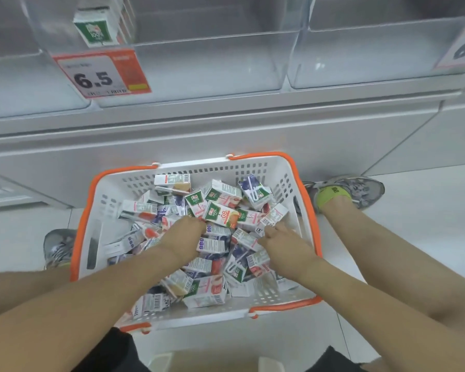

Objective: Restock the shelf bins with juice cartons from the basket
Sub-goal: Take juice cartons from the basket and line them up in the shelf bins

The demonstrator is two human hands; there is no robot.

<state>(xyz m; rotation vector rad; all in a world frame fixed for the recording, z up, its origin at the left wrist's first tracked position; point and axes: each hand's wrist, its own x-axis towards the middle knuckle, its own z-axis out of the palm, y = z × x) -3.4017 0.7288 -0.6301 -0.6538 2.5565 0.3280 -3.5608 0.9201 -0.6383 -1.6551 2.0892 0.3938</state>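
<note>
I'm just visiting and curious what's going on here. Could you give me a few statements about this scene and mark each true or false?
1. Both hands are down in the basket among the cartons. True: the left hand and right hand both reach into the pile.
2. The basket has blue handles. False: they are orange.
3. The bin with the 6.5 price tag is full. False: it looks nearly empty, with a few cartons at its left end.
4. The basket sits on the floor between the person's shoes. True.
5. The basket holds bottles. False: it holds small juice cartons.
</note>
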